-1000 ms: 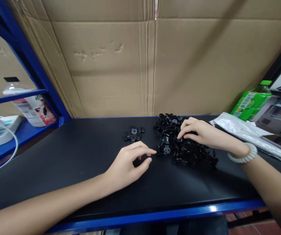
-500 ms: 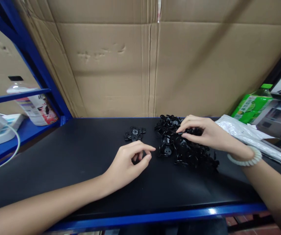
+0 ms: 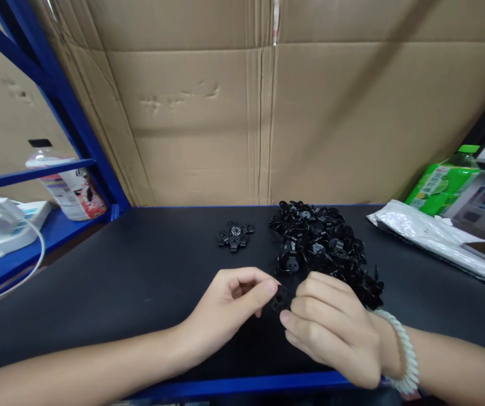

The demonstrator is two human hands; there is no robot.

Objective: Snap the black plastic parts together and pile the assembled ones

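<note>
Between my two hands, near the front of the black tabletop, is a small round black plastic piece (image 3: 280, 299) with holes in it. My left hand (image 3: 242, 296) pinches its left edge between thumb and forefinger. My right hand (image 3: 333, 324) has its fingers curled closed on the piece's right side; the fingertips are partly hidden. Just behind my hands lies a heap of similar black plastic pieces (image 3: 318, 242). Left of the heap, a flat flower-shaped cluster of joined black pieces (image 3: 234, 234) rests on the tabletop.
A cardboard wall (image 3: 192, 124) stands behind the black tabletop (image 3: 141, 293). At the right are a white plastic bag (image 3: 420, 237) and a green package (image 3: 441, 183). A blue shelf on the left holds a bottle (image 3: 69, 186) and a white power strip (image 3: 9, 225).
My right hand has come from the heap toward the front edge and now meets my left hand at a black piece. The left fingers have closed on it. The view has shifted slightly.
</note>
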